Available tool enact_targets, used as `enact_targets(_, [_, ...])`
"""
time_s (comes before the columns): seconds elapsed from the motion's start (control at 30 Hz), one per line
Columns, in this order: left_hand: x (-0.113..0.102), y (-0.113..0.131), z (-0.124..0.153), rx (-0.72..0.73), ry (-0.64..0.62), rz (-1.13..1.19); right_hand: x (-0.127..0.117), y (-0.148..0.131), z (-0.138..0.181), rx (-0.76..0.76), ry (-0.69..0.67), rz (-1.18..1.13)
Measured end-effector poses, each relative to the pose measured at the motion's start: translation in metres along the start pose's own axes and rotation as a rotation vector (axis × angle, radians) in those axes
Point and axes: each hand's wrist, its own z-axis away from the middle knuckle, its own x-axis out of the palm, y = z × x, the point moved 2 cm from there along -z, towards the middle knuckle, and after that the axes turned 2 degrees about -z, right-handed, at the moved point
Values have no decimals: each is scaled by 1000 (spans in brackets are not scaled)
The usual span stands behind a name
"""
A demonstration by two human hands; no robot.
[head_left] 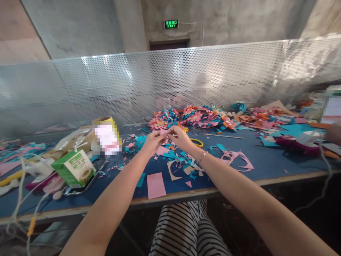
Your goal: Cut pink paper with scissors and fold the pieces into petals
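Note:
My left hand [153, 141] and my right hand [180, 138] meet above the blue table [266, 167], and both pinch one small pink paper piece [165, 133] between their fingertips. A thin bracelet [202, 156] circles my right wrist. Beneath my hands lie pink and blue paper scraps [176, 160]. A pink paper rectangle [156, 185] rests near the front edge. Just behind my hands sits a pile of folded paper flowers [186, 117] in pink, blue and orange. A yellow ring-shaped handle [197, 142] lies right of my right hand.
A green and white carton [74, 169] lies on a tray at the left, beside a yellow tape roll [105, 122] and a plastic bag. White cables hang at the far left. Perforated metal screen [170, 81] closes the back. Another person's hand [333, 133] shows at right.

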Motion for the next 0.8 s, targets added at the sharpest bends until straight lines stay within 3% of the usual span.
enact_targets(0.57, [-2, 0, -2, 128, 94, -26, 1, 7, -1, 190, 24, -181])
enact_targets(0.8, [-9, -2, -6, 230, 82, -226, 2, 11, -1, 330, 45, -386])
